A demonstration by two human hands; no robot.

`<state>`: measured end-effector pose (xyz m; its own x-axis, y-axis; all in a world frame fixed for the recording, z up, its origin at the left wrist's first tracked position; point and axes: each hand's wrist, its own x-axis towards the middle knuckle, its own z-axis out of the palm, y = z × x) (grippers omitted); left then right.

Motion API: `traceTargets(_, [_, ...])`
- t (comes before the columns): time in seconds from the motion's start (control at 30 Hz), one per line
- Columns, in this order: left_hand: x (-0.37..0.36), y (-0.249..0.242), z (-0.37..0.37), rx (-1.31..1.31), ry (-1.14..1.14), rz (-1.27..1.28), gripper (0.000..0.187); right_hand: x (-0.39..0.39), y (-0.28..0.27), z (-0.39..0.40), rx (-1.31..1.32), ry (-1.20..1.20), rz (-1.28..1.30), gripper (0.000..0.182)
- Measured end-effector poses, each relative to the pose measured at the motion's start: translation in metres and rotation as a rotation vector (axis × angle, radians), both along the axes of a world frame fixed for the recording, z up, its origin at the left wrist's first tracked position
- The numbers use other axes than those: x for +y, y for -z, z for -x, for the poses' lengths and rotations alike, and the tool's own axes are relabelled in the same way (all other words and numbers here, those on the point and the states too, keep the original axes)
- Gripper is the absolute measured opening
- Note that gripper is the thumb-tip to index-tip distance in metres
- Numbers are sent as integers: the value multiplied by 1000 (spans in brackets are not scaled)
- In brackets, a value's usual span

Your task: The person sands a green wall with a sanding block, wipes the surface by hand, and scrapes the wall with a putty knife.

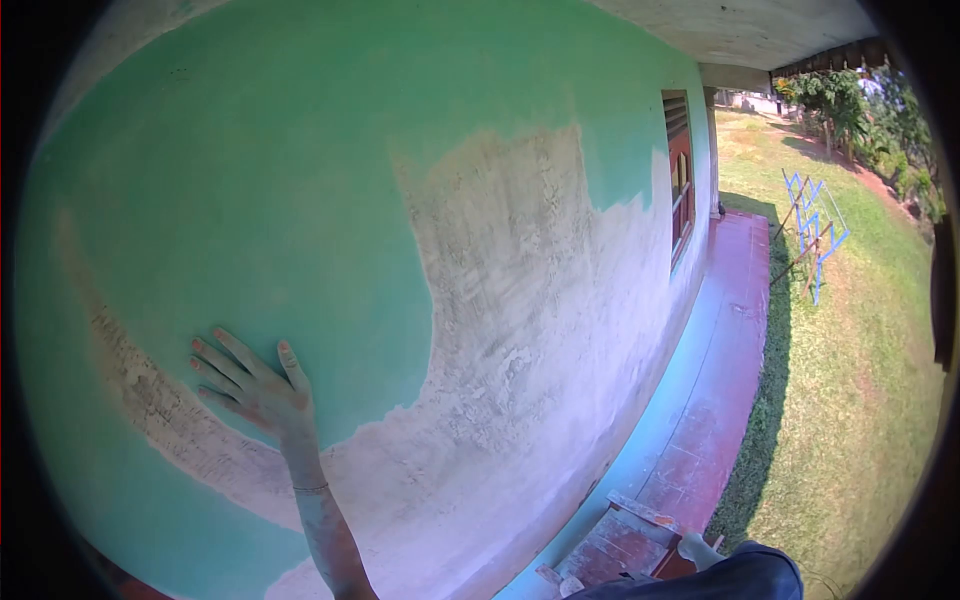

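My left hand (pixel 255 395) lies against a green painted wall (pixel 300 200), its back toward me. The fingers are spread and stretched out, with the thumb pointing up on the right, and I see nothing held in it. A thin band circles the wrist. Just left of and below the hand runs a curved strip of bare, whitish plaster (pixel 165 400). To the right of the hand a larger rough grey-white patch (pixel 510 250) spreads down toward the wall's foot. My right hand is out of view.
Below me is a worn wooden stand (pixel 615 545), beside dark blue clothing (pixel 700 580). A reddish walkway (pixel 690 420) follows the wall past a shuttered window (pixel 680 175). On the grass (pixel 850 400) stands a blue metal frame (pixel 815 235).
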<state>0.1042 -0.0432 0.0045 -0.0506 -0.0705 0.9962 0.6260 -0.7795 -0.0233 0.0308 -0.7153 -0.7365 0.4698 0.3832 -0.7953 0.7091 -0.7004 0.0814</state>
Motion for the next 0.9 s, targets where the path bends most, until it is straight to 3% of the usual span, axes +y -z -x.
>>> traceTargets(0.13, [-43, 102, -40, 305, 19, 13, 69, 10, 35, 32, -139, -25, -86, 22])
traceTargets(0.2, [-42, 136, -40, 382, 27, -12, 66, 25, 44, 36, -297, 121, -171, 13])
traceTargets(0.27, [-33, 154, -34, 427, 42, -40, 63, 30, 27, 41, -322, 234, -369, 12])
traceTargets(0.37, [-18, 168, -20, 468, 72, -49, 59, 17, 27, 54, -265, 583, -737, 11])
traceTargets(0.43, [-15, 173, -5, 515, 77, -20, 58, -3, 56, 63, -445, 364, -531, 13])
traceTargets(0.5, [-16, 181, 10, 522, 49, 12, 57, -16, 46, 69, -536, 167, -371, 14])
traceTargets(0.6, [-2, 214, 33, 545, -24, 78, 58, -30, -11, 89, -318, 435, -203, 24])
traceTargets(0.7, [8, 264, 63, 564, -125, 98, 61, -75, 65, 107, -165, 340, -196, 30])
traceTargets(0.8, [33, 323, 95, 553, -205, 54, 63, -80, 78, 138, -167, 842, -244, 35])
traceTargets(0.9, [57, 376, 134, 531, -246, 64, 65, -72, 66, 154, -227, 906, -148, 30])
